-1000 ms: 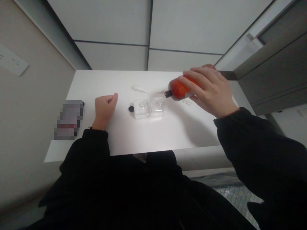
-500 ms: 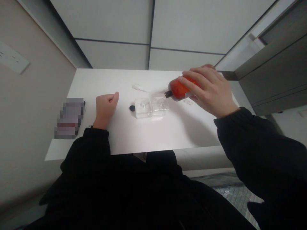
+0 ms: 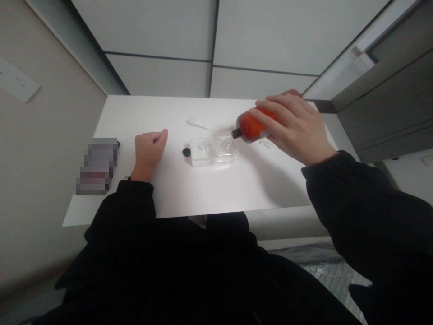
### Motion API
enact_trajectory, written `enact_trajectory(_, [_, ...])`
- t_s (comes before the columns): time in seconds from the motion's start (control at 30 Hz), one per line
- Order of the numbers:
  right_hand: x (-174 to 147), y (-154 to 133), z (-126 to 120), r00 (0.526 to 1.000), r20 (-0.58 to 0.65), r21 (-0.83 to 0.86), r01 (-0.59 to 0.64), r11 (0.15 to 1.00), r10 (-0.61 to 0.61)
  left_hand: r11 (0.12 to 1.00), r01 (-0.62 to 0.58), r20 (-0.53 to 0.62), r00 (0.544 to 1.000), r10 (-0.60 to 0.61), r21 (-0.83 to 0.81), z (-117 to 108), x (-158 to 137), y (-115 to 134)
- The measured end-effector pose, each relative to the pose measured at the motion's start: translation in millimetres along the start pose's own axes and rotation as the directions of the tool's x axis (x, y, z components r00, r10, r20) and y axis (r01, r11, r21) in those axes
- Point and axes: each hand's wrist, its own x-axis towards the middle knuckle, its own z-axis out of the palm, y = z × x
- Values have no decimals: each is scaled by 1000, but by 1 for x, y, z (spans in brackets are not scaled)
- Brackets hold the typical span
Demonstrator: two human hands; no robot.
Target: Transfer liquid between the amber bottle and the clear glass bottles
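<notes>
Right hand [image 3: 297, 128]: fingers wrapped over an orange bottle [image 3: 252, 126], held clear of the surface and tipped nearly flat, dark neck pointing left and down. Mouth of bottle just above the right compartment of a clear container [image 3: 213, 151]; whether liquid is flowing, impossible to tell. Black sleeve [image 3: 365, 212] reaching to the wrist.

Left hand [image 3: 149, 149]: closed in a loose fist, thumb up on top, holding nothing visible, resting on the white table [image 3: 209, 189] well left of the container.

Clear container: two-part, transparent, roughly rectangular, standing near the table's centre between the two hands. Left compartment showing a round shape inside; contents otherwise too faint to make out.

Small black cap [image 3: 186, 151]: round, lying on the table just beside the container's left edge, apart from it.

Small white item [image 3: 195, 122]: elongated, pale, lying beyond the container toward the far edge of the table; kind not discernible.

Second small pale item [image 3: 264, 143]: on the table just under the right hand's fingers, partly hidden.

Blurred-out object [image 3: 98, 166]: at the table's left edge, near the wall.

Wall outlet plate [image 3: 15, 81]: white, on the beige wall at left.

Grey cabinet [image 3: 389, 99]: at right, past the table's far corner.
</notes>
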Motion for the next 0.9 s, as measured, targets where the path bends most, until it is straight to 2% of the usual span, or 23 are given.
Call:
enact_trajectory(0.1, [1,1,2,1000,-17,-38,21,999,-22,1000,-4,-1,1000,4,-4,0,0,0])
enact_trajectory(0.47, [5,-5,-8,992,110,23,-71,997,68,1000,1,4,1000,-1,25,1,1,0])
enact_trajectory(0.7, [4,1,-3,999,41,-8,27,1000,-26,1000,5,-5,1000,-5,17,-1,-1,3])
enact_trajectory(0.9, [5,3,-1,996,36,-58,82,995,-80,1000,9,4,1000,-9,21,0,0,3])
